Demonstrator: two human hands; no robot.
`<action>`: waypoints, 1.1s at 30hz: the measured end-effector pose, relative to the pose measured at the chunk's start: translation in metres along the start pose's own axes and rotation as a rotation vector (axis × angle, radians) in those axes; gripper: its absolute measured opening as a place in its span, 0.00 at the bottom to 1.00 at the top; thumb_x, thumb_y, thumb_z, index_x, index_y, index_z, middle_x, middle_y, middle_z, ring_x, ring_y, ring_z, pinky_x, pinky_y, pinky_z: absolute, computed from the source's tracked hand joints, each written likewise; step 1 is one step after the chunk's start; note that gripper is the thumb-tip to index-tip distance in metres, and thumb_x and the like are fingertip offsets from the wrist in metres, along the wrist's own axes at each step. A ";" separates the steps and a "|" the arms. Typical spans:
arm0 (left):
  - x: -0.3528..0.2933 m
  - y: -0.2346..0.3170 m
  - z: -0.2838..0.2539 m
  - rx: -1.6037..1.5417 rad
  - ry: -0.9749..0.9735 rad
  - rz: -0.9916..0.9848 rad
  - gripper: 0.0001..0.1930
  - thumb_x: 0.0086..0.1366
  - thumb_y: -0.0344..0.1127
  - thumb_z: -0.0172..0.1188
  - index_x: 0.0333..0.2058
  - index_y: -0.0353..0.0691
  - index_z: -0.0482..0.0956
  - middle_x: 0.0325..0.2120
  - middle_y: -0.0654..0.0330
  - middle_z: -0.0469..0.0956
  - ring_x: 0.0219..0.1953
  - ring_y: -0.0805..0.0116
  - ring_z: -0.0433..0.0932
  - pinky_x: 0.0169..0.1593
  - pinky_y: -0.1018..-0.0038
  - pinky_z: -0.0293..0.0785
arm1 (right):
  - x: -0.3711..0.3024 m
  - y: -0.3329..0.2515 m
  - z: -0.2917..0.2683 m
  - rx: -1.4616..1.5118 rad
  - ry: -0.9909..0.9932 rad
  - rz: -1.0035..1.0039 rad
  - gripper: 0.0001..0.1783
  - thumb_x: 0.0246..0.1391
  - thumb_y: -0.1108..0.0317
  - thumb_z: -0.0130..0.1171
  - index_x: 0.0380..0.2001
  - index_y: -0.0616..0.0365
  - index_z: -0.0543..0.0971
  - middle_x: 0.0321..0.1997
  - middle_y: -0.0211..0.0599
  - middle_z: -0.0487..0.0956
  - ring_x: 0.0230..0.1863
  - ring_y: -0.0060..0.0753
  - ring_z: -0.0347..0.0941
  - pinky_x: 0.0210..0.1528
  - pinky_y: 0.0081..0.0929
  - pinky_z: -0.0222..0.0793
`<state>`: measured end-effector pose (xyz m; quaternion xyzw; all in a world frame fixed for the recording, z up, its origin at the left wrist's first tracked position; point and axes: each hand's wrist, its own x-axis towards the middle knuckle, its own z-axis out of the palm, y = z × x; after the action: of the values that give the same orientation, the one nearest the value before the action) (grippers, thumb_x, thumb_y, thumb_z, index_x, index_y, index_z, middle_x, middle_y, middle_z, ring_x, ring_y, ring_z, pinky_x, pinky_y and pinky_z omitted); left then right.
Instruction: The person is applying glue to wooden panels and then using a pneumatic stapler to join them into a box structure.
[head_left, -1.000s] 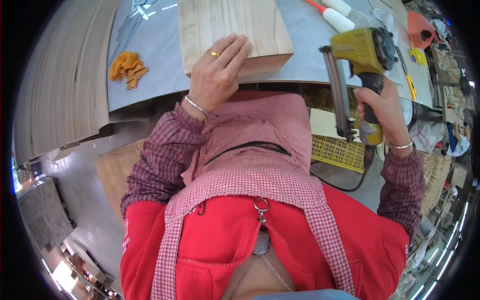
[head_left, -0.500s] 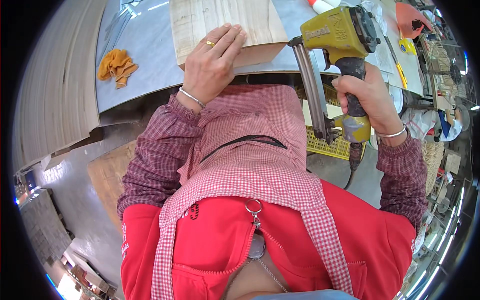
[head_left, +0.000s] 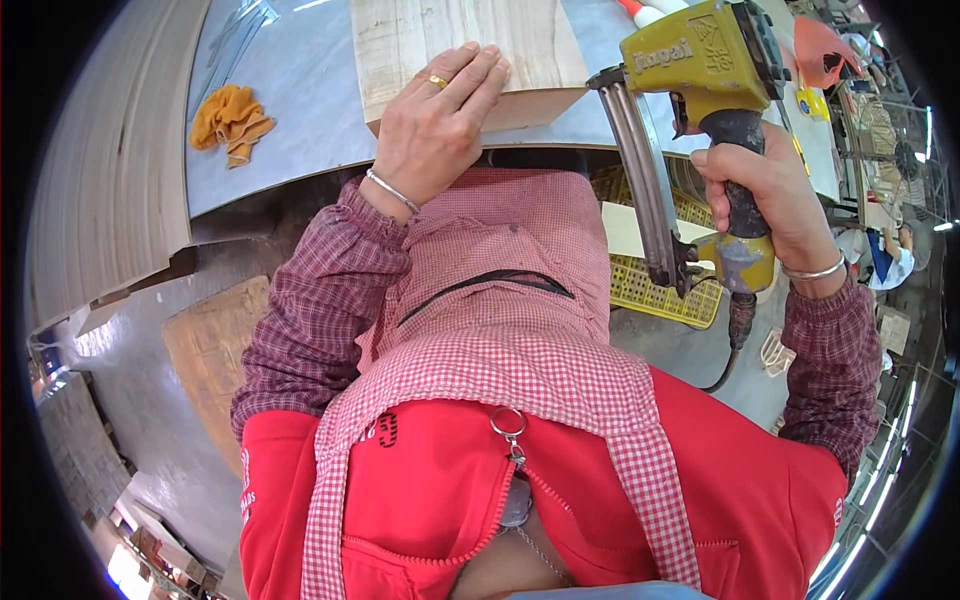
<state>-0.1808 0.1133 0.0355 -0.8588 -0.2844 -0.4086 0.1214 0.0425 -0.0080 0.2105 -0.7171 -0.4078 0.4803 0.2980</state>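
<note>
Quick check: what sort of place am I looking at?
Probably a woodworking shop: the right hand holds a yellow nail gun, the left hand rests on a pale wooden piece, and what look like wooden boards are stacked at the left.

wooden block (head_left: 545, 55) cut off at top; white bottle (head_left: 648, 16) partly hidden behind yellow nail gun (head_left: 695, 52).
</note>
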 end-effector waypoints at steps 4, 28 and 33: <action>0.001 0.000 -0.002 0.002 0.011 0.004 0.15 0.53 0.28 0.59 0.42 0.41 0.80 0.46 0.64 0.78 0.50 0.69 0.76 0.51 0.76 0.74 | 0.002 -0.002 -0.001 -0.036 -0.005 0.029 0.07 0.47 0.68 0.56 0.22 0.61 0.72 0.13 0.31 0.71 0.11 0.18 0.62 0.16 0.12 0.59; 0.004 -0.002 0.001 -0.003 0.033 -0.022 0.18 0.52 0.25 0.59 0.43 0.43 0.80 0.45 0.67 0.79 0.49 0.71 0.76 0.49 0.78 0.75 | -0.001 -0.039 0.037 -0.113 -0.037 0.039 0.07 0.45 0.69 0.55 0.22 0.63 0.73 0.12 0.31 0.71 0.11 0.18 0.62 0.16 0.12 0.60; 0.003 -0.003 0.002 -0.002 0.046 -0.026 0.17 0.52 0.25 0.59 0.42 0.43 0.81 0.44 0.66 0.79 0.48 0.71 0.76 0.48 0.78 0.75 | 0.003 -0.037 0.039 -0.113 -0.063 0.056 0.07 0.45 0.69 0.55 0.21 0.62 0.73 0.12 0.31 0.71 0.11 0.18 0.62 0.16 0.12 0.60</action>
<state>-0.1794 0.1177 0.0363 -0.8454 -0.2923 -0.4302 0.1219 -0.0039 0.0144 0.2257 -0.7284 -0.4232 0.4869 0.2307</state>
